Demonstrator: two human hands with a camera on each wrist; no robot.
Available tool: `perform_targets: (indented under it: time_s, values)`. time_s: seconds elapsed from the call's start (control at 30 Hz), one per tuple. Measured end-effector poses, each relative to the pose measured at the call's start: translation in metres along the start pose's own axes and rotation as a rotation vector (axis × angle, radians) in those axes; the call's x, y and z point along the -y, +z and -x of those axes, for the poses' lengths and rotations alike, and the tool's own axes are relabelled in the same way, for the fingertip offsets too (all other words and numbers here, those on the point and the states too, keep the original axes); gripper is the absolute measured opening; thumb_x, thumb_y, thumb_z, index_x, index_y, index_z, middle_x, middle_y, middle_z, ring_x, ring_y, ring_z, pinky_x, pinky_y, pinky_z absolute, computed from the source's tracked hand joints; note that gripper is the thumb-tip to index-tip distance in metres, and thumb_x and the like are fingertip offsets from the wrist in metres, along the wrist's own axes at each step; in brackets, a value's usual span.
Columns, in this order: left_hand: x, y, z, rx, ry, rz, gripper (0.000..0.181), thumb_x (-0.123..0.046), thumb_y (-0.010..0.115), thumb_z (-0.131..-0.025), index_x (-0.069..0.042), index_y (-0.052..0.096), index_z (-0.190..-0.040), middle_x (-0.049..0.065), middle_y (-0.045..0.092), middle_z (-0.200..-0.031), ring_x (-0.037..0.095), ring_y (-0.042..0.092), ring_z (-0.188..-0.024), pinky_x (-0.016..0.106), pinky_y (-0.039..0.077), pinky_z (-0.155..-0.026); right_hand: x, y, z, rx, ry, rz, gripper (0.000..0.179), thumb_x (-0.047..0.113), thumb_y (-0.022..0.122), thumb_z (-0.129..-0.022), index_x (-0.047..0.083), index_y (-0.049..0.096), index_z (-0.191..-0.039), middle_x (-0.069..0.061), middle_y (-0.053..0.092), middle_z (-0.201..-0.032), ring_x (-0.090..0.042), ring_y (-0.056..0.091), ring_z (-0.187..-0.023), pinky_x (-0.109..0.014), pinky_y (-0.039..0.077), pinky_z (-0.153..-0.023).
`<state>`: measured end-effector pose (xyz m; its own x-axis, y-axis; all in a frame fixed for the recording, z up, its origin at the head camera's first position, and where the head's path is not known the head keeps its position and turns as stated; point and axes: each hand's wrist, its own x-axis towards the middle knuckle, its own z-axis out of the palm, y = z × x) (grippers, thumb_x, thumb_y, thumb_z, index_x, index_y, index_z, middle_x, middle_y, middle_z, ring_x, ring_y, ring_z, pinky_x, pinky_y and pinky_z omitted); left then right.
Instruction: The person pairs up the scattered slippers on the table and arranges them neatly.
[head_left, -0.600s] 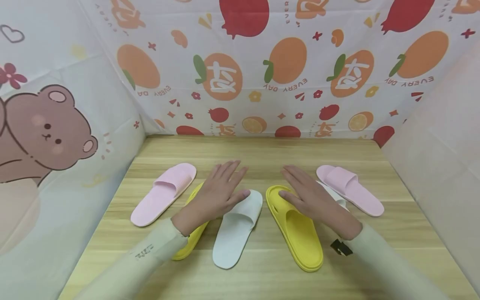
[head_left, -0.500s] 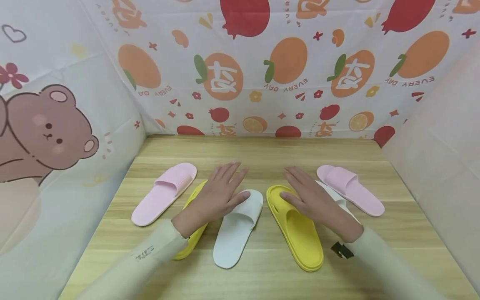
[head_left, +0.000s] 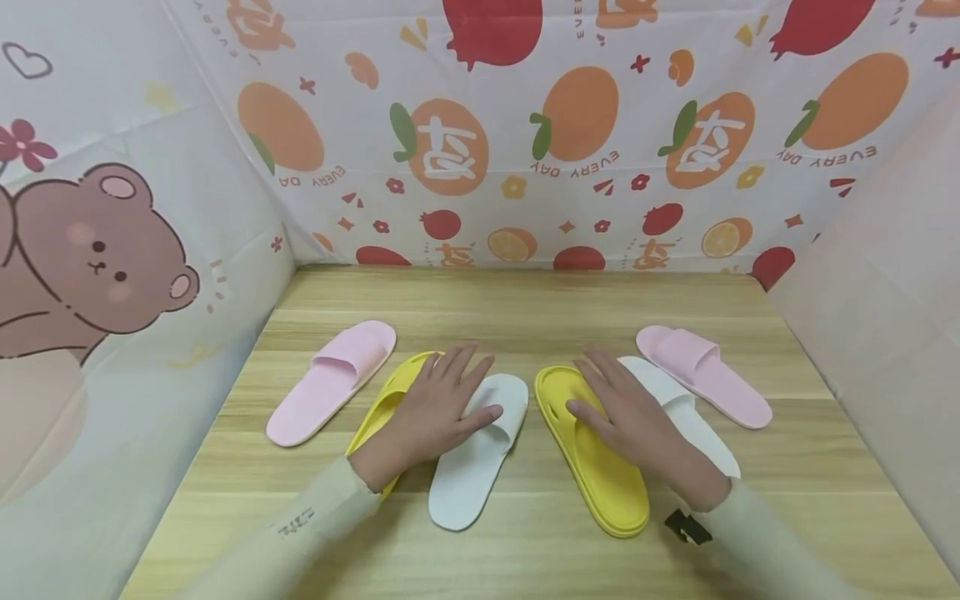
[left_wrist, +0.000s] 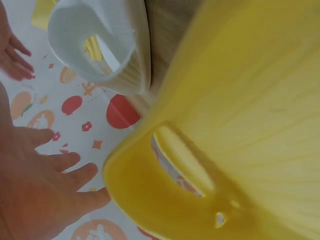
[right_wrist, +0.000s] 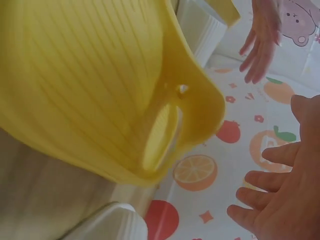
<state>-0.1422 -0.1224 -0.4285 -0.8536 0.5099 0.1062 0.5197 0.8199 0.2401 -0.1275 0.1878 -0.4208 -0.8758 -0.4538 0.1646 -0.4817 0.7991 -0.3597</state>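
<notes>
Both hands hover over a row of slippers, fingers straight and holding nothing. My left hand (head_left: 442,408) overlaps the left yellow slipper (head_left: 405,377) and the edge of the left white slipper (head_left: 461,487). Under my right hand (head_left: 633,417) are parts of the right yellow slipper (head_left: 611,487) and the right white slipper (head_left: 705,429). In the left wrist view, a yellow slipper (left_wrist: 240,100) looms close beside the spread fingers (left_wrist: 65,162). Another yellow slipper (right_wrist: 90,85) fills much of the right wrist view, with the right hand (right_wrist: 290,180) apart from it.
A pink slipper (head_left: 318,400) lies at the far left of the wooden tabletop (head_left: 487,308), and a second pink slipper (head_left: 723,387) at the far right. Behind stands a fruit-printed cloth (head_left: 510,108). Pale side walls, the left one with a bear print (head_left: 105,250), enclose the table.
Both hands have drawn back slightly toward the person, uncovering the left yellow slipper's toe and more of the right white slipper. The slippers keep their places; the head view has shifted slightly.
</notes>
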Motion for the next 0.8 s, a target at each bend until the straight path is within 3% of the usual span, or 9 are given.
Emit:
perform_targets:
  time_s: [0.27,0.43,0.8]
  values:
    - [-0.002,0.004,0.006,0.014,-0.003,-0.090,0.082,-0.072,0.038,-0.097,-0.020,0.031,-0.159,0.015,0.026,-0.165,0.036,0.024,-0.152,0.064,0.017,-0.119,0.002,0.014,0.011,0.030,0.067,-0.020,0.069,0.051,0.051,-0.102,0.011,0.037,-0.156,-0.016,0.029,-0.163,-0.037,0.028,-0.150,-0.057,0.028,-0.118]
    - [-0.002,0.002,0.012,0.038,-0.027,-0.133,0.082,-0.073,0.039,-0.096,-0.022,0.030,-0.160,0.015,0.027,-0.164,0.039,0.026,-0.150,0.068,0.018,-0.117,0.002,0.021,0.014,0.028,0.068,-0.003,0.070,0.052,0.052,-0.101,0.009,0.039,-0.155,-0.018,0.031,-0.161,-0.038,0.030,-0.149,-0.057,0.029,-0.118]
    - [0.013,0.002,0.029,0.078,-0.129,-0.121,0.086,-0.078,0.035,-0.094,-0.025,0.027,-0.160,0.015,0.024,-0.165,0.040,0.020,-0.152,0.073,0.017,-0.113,-0.001,0.033,0.019,0.000,0.066,0.019,0.071,0.054,0.055,-0.100,0.009,0.041,-0.153,-0.022,0.033,-0.159,-0.040,0.033,-0.147,-0.058,0.032,-0.116]
